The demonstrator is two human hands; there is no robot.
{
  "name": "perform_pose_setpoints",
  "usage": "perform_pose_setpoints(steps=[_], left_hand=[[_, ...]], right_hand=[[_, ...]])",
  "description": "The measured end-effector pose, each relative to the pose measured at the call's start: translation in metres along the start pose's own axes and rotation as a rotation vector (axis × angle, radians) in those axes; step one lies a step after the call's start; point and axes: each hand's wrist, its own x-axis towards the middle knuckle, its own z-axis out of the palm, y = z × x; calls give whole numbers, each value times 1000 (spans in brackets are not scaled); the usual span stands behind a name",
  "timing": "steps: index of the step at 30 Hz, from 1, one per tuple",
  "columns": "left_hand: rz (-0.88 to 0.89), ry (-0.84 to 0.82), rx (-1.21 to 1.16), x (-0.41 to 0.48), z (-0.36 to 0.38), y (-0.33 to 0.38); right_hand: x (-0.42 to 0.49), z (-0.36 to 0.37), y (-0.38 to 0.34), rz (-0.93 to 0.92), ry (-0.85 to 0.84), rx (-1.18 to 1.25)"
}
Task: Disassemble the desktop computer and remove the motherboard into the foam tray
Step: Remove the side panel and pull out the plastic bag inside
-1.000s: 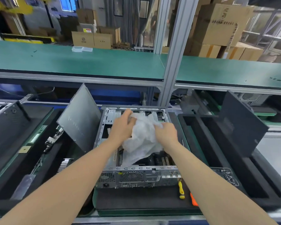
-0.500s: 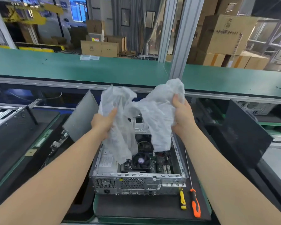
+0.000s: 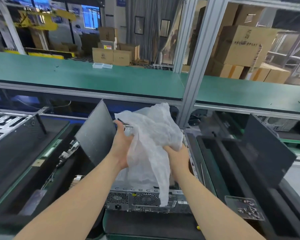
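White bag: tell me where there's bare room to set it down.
The green shelf is bare for the white bag left of the clear boxes and from them to the post. The dark mat before the computer case is free. The left tray is crowded with parts.

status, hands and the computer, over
Holding a plastic bag: left hand, right hand. Open computer below. Bag hangs over it, hiding the inside.

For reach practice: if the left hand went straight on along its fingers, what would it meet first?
Probably the crumpled white plastic sheet the left hand holds; behind it, the silver computer case.
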Motion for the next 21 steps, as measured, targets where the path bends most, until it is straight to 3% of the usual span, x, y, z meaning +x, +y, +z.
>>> perform_pose_setpoints(steps=[1, 3, 6, 9, 12, 14, 18, 21], left_hand=[[-17, -36, 54, -5, -3, -3], [14, -14, 379, -13, 3, -13], [129, 148, 813, -4, 22, -33], [175, 302, 843, 0, 19, -37], [38, 337, 866, -13, 3, -16], [37, 316, 866, -14, -5, -4], [224, 411, 853, -8, -9, 8], [370, 401, 924, -11, -17, 11]], right_hand=[[-1, -2, 2, -4, 18, -51], [-2, -2, 3, -3, 28, -145], [-12, 5, -2, 54, -140, -184], [-11, -4, -14, 291, -280, 177], [-5, -31, -22, 362, -424, 531], [-2, -44, -21, 271, -502, 545], [0, -57, -13, -15, -327, 375], [-5, -64, -12, -99, -394, 322]])
